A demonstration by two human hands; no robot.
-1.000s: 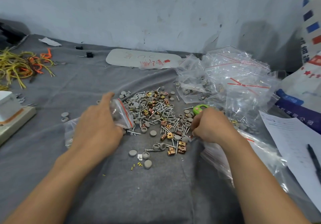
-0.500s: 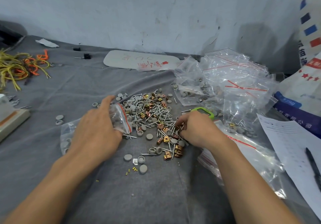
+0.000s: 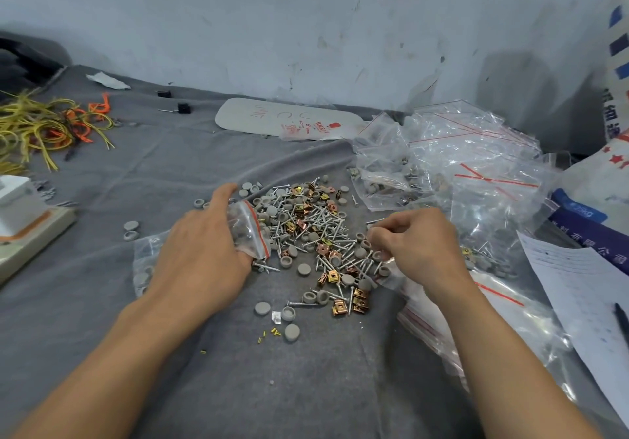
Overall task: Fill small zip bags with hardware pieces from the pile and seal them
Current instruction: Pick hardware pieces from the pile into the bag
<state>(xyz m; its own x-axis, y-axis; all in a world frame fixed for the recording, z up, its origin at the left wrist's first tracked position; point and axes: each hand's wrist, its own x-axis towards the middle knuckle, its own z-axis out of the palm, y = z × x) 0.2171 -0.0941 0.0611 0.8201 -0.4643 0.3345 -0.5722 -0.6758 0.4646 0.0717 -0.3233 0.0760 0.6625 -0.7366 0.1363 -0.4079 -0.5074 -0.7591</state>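
A pile of hardware [image 3: 308,234], made of screws, grey caps and gold and copper clips, lies mid-table on grey cloth. My left hand [image 3: 200,251] holds a small clear zip bag [image 3: 250,231] with a red strip, its mouth facing the pile's left edge. A few grey pieces show inside it. My right hand [image 3: 415,248] rests at the pile's right edge with fingers curled, pinching at small pieces; what it holds is hidden.
A heap of clear zip bags [image 3: 452,166], some holding hardware, lies at the back right. More bags [image 3: 476,329] spread under my right forearm. Papers with a pen [image 3: 578,289] sit far right, yellow and orange ties [image 3: 51,128] far left, a white box [image 3: 20,214] at the left edge.
My right hand has shifted slightly along the pile's right edge while picking at pieces, now covering the green object seen earlier. My left hand has kept the bag in place.
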